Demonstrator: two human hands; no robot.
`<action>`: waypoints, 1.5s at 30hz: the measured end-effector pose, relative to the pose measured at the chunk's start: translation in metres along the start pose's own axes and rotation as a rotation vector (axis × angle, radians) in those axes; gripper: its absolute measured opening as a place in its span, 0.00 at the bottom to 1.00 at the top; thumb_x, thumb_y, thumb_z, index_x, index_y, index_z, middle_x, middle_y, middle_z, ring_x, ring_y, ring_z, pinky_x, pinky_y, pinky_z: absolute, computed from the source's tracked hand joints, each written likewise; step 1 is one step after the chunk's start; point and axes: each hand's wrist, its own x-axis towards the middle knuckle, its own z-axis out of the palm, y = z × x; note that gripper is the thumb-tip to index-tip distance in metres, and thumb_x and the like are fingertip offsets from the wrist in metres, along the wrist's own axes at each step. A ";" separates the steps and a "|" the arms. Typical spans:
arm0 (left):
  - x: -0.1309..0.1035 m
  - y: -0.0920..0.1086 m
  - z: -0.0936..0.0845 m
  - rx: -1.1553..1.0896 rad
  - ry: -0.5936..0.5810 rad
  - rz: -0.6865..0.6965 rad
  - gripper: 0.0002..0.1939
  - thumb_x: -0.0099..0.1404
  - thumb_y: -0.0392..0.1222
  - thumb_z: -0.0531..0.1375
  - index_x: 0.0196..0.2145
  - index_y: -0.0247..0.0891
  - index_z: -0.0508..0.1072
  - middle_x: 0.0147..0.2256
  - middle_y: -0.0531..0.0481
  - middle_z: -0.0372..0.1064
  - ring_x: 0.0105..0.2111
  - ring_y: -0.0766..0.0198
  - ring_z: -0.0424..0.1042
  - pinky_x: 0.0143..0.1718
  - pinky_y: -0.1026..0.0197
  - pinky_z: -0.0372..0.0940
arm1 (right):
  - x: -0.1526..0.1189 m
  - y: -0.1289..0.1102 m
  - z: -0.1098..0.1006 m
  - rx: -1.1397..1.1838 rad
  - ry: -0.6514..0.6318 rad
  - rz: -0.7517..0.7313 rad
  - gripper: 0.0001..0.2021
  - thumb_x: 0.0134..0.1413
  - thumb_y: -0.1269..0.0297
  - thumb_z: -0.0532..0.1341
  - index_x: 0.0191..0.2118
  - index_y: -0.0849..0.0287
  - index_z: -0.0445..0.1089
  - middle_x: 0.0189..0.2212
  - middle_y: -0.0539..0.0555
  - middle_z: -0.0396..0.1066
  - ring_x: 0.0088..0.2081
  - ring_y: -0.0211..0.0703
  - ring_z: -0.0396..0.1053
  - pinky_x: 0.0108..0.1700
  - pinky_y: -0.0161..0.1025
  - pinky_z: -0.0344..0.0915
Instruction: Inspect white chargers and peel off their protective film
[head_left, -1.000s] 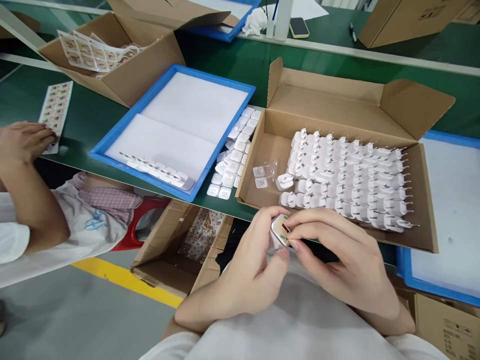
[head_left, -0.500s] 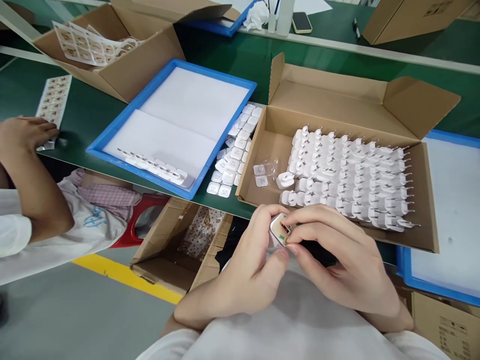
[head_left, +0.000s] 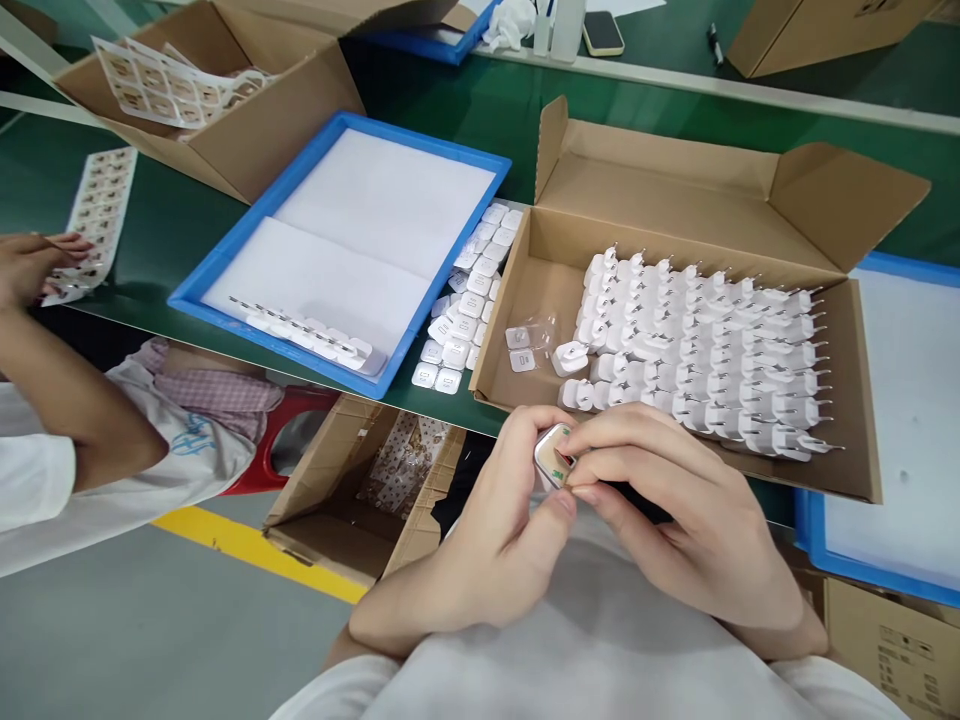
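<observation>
A small white charger point(head_left: 539, 468) sits in the grip of my left hand point(head_left: 499, 540), whose fingers and thumb are closed around it. On its upturned face lies a beige sticker point(head_left: 552, 458) with green marks and a small dark red spot. My right hand point(head_left: 679, 510) has its fingertips and thumb pinched together at the sticker's right edge; these fingertips hide part of that face. Just beyond both hands, an open cardboard box point(head_left: 517, 250) holds rows of white chargers point(head_left: 675, 345) with thin metal prongs pointing up.
Left of the box are loose white pieces point(head_left: 469, 305) and a blue-rimmed tray point(head_left: 285, 165) with a row of white pieces. A co-worker's hand point(head_left: 30, 265) touches a sticker sheet point(head_left: 101, 205). Another blue-rimmed tray point(head_left: 814, 530) lies right; an open carton point(head_left: 330, 490) stands below the table edge.
My fingers shift slightly over the sticker, and more of its beige surface shows, less of the dark red spot. At the far left, the co-worker's hand has drawn back along the sheet.
</observation>
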 end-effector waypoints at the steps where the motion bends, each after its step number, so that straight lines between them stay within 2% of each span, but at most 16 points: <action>1: 0.000 0.000 0.000 -0.001 0.004 -0.003 0.14 0.76 0.42 0.53 0.57 0.41 0.64 0.51 0.47 0.66 0.51 0.54 0.69 0.54 0.51 0.64 | 0.000 0.000 0.000 0.001 -0.001 0.003 0.09 0.72 0.81 0.60 0.49 0.60 0.72 0.48 0.58 0.78 0.48 0.45 0.75 0.53 0.42 0.71; 8: 0.001 -0.004 -0.001 0.028 0.037 0.021 0.12 0.75 0.40 0.53 0.54 0.41 0.66 0.50 0.46 0.68 0.48 0.53 0.70 0.52 0.50 0.66 | 0.003 -0.001 0.005 0.005 0.010 0.023 0.10 0.72 0.81 0.59 0.47 0.59 0.71 0.47 0.58 0.77 0.48 0.45 0.74 0.53 0.42 0.70; 15: 0.000 -0.004 -0.002 0.059 0.040 0.000 0.12 0.75 0.42 0.52 0.54 0.40 0.65 0.50 0.45 0.68 0.48 0.52 0.70 0.52 0.50 0.67 | 0.001 0.000 0.009 0.033 0.003 0.096 0.09 0.71 0.80 0.59 0.45 0.58 0.70 0.48 0.56 0.74 0.48 0.43 0.72 0.54 0.39 0.69; 23: -0.001 -0.003 -0.002 -0.021 0.041 0.013 0.16 0.79 0.53 0.55 0.55 0.41 0.66 0.51 0.45 0.68 0.48 0.52 0.70 0.52 0.50 0.67 | 0.004 -0.002 0.007 0.038 0.001 0.092 0.10 0.72 0.79 0.59 0.46 0.56 0.71 0.45 0.56 0.75 0.45 0.45 0.73 0.50 0.43 0.72; 31: -0.002 -0.007 -0.003 -0.054 0.031 0.044 0.12 0.78 0.48 0.55 0.55 0.42 0.66 0.49 0.47 0.68 0.47 0.54 0.70 0.51 0.50 0.66 | 0.005 -0.002 0.009 0.051 -0.002 0.062 0.09 0.71 0.79 0.59 0.46 0.57 0.71 0.45 0.56 0.75 0.45 0.45 0.72 0.49 0.44 0.71; 35: -0.002 -0.011 -0.005 -0.079 0.012 0.074 0.13 0.76 0.46 0.55 0.55 0.42 0.66 0.50 0.47 0.68 0.48 0.53 0.69 0.52 0.50 0.65 | 0.002 -0.004 0.010 0.035 -0.006 0.089 0.08 0.72 0.78 0.59 0.44 0.58 0.70 0.48 0.57 0.71 0.48 0.44 0.71 0.51 0.41 0.70; 40: -0.003 -0.007 -0.004 -0.080 0.029 0.056 0.14 0.72 0.42 0.56 0.54 0.42 0.66 0.47 0.48 0.67 0.44 0.56 0.68 0.47 0.52 0.65 | 0.001 -0.005 0.011 0.049 -0.006 0.112 0.08 0.72 0.78 0.59 0.43 0.58 0.69 0.47 0.56 0.70 0.50 0.43 0.71 0.52 0.39 0.70; 45: -0.004 -0.004 -0.002 -0.083 0.038 0.046 0.14 0.76 0.50 0.56 0.53 0.41 0.66 0.47 0.47 0.67 0.45 0.54 0.68 0.49 0.50 0.66 | 0.004 -0.006 0.010 0.041 -0.002 0.108 0.07 0.72 0.76 0.59 0.44 0.56 0.69 0.46 0.57 0.72 0.47 0.46 0.73 0.49 0.42 0.73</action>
